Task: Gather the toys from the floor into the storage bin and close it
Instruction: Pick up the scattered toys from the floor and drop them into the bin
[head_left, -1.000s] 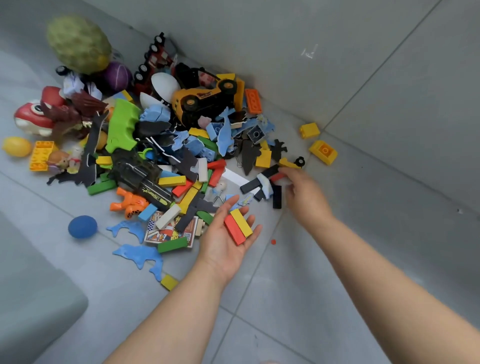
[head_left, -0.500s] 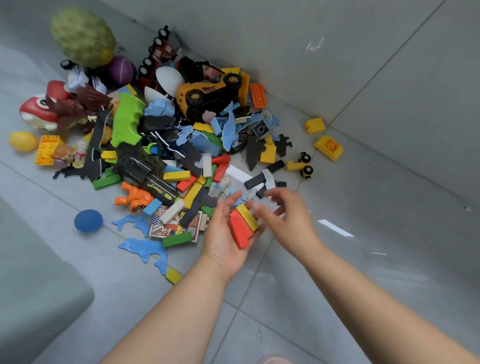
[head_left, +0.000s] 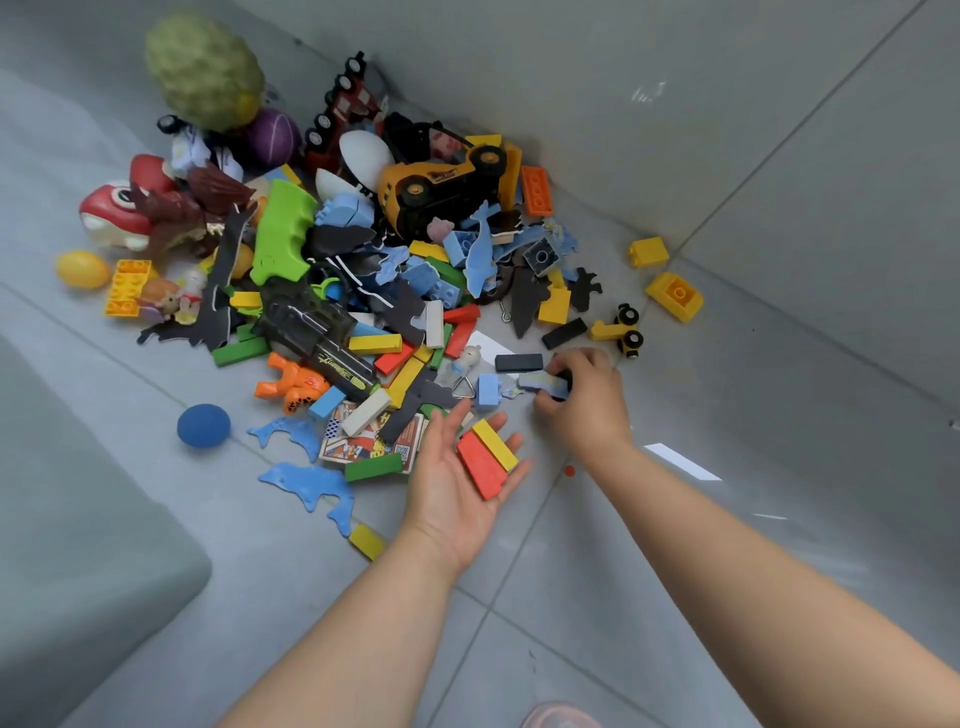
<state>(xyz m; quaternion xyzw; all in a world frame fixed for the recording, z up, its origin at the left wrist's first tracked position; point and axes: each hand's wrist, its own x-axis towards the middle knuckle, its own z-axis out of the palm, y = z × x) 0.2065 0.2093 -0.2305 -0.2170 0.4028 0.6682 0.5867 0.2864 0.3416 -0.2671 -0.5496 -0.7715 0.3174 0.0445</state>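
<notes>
Toy pile (head_left: 395, 312): spread over the floor (head_left: 571, 597) against the foot of the wall (head_left: 675, 104); blocks, bricks, foam cut-outs and figures lay heaped together.
Left hand (head_left: 441, 488): palm up at the pile's near edge, fingers straight and wide; a red block (head_left: 480, 465) and a yellow block (head_left: 494, 444) lay side by side, touching, across its fingers.
Right hand (head_left: 587, 400): knuckles up, just beside the left, low over the floor; fingers curled round a pale blue piece (head_left: 540, 383); something dark showed in the grip, too hidden to name.
Black block (head_left: 518, 362): flat on the floor, just beside the right hand.
Yellow truck (head_left: 441, 189): on its side at the pile's far edge, by the wall.
Blue ball (head_left: 203, 425): on the floor, apart from the pile's near left edge.
Yellow brick (head_left: 674, 296): apart from the pile, near the wall's foot.
Grey rounded shape (head_left: 78, 519): at the floor's near left; what it was could not be told.
</notes>
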